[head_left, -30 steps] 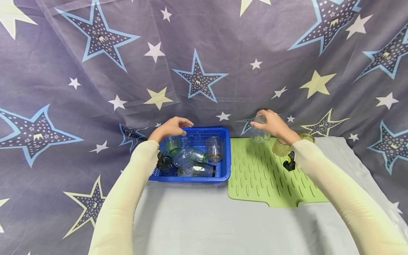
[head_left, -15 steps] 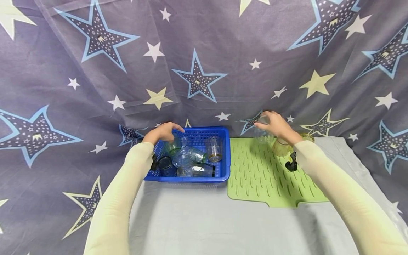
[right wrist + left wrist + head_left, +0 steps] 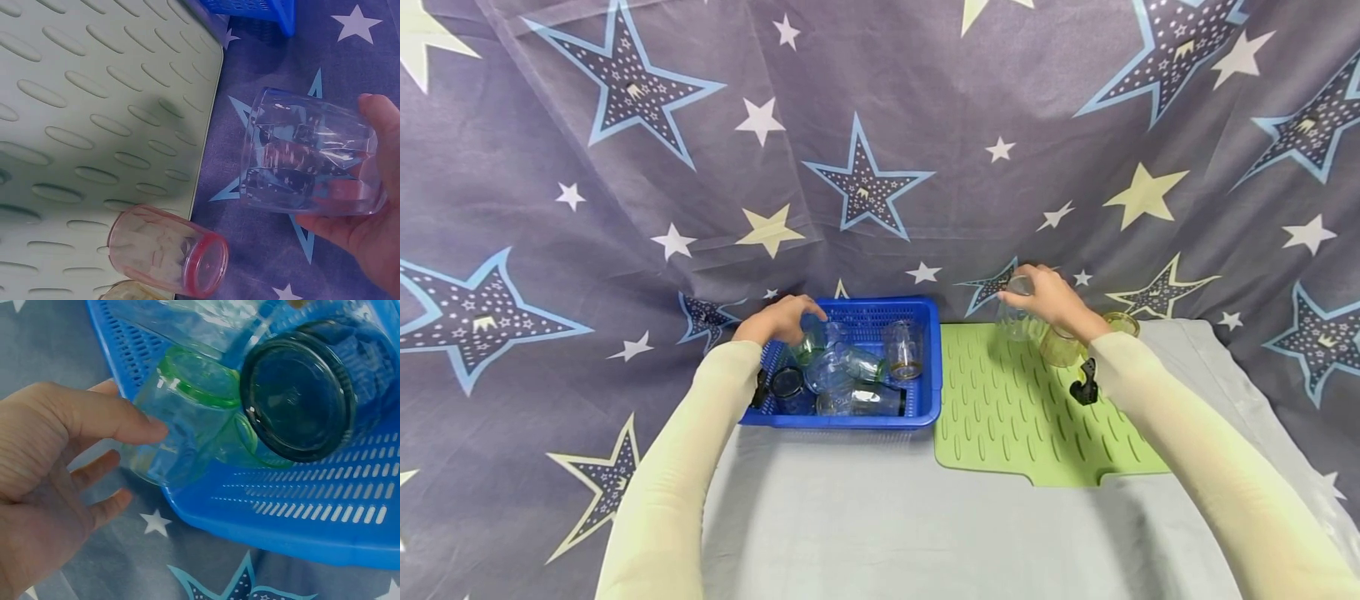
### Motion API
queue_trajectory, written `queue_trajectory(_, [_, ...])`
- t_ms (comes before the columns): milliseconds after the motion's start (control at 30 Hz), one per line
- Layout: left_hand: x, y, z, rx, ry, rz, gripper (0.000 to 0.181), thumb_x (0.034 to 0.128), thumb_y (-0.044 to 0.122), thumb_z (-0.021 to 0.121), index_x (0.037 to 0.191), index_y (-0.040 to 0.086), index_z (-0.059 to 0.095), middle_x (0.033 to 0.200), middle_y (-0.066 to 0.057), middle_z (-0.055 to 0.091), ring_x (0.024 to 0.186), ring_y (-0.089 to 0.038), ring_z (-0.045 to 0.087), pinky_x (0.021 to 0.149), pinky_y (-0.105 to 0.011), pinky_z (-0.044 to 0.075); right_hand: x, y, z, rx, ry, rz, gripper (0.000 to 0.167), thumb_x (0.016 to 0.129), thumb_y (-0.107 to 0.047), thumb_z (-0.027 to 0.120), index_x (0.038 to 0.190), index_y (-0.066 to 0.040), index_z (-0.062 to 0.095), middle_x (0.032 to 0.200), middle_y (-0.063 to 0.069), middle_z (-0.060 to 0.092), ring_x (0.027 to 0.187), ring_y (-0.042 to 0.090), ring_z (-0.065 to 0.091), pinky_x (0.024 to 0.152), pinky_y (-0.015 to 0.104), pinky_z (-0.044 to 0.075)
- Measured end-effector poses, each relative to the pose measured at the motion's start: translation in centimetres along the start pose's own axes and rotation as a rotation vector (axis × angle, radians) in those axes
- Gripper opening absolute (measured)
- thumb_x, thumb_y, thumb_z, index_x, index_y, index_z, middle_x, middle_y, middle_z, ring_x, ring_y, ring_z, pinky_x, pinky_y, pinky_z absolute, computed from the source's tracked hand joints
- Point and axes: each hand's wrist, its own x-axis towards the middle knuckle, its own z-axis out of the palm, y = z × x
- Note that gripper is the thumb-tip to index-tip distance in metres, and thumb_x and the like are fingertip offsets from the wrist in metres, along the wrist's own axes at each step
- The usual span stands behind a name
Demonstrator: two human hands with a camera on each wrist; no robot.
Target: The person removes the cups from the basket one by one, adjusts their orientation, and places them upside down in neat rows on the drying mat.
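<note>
My right hand grips a clear drinking glass by one end, above the back edge of the green drying mat. The glass's other end points down in the head view. My left hand is over the back left of the blue basket. In the left wrist view its thumb overlaps a clear glass with a green base; the other fingers are spread beside that glass, apart from the thumb. Close by lies a dark blue glass.
Several more glasses lie in the basket, including an upright one at its right and a dark-based one at the front. On the mat stand a yellowish glass and another. A star-patterned curtain hangs behind.
My left hand has shifted left and down over the basket, towards the green-based glass. My right hand has moved slightly right and stays over the mat's back edge with the clear glass.
</note>
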Motion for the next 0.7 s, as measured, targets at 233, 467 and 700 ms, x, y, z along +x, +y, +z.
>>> queue_trajectory(233, [0.2, -0.4, 0.6, 0.011, -0.018, 0.0, 0.079, 0.0742, -0.023, 0.055, 0.144, 0.015, 0.059, 0.166, -0.016, 0.026, 0.154, -0.043, 0.017, 0.058, -0.033, 0.039, -0.1, 0.2, 0.1, 0.003, -0.005, -0.001, 0.072, 0.097, -0.049, 0.064, 0.144, 0.003, 0.048, 0.14, 0.029, 0.052, 0.125, 0.045, 0.053, 0.105, 0.063, 0.045])
queue_trajectory(467, [0.6, -0.4, 1.3, 0.08, -0.009, -0.01, 0.08, 0.0734, -0.022, 0.052, 0.142, 0.018, 0.062, 0.166, -0.014, 0.029, 0.154, -0.042, 0.019, 0.063, -0.035, 0.04, -0.1, 0.1, 0.3, 0.027, -0.006, 0.007, 0.074, 0.097, -0.05, 0.065, 0.144, 0.004, 0.048, 0.142, 0.029, 0.051, 0.126, 0.045, 0.052, 0.106, 0.063, 0.044])
queue_trajectory(700, [1.3, -0.6, 2.2, 0.172, 0.001, 0.008, 0.08, 0.0715, -0.021, 0.052, 0.14, 0.019, 0.063, 0.162, -0.01, 0.036, 0.152, -0.042, 0.025, 0.081, -0.043, 0.043, 0.2, 0.3, 0.5, 0.026, -0.008, 0.013, 0.072, 0.097, -0.049, 0.065, 0.144, 0.003, 0.048, 0.141, 0.029, 0.051, 0.128, 0.045, 0.051, 0.107, 0.063, 0.043])
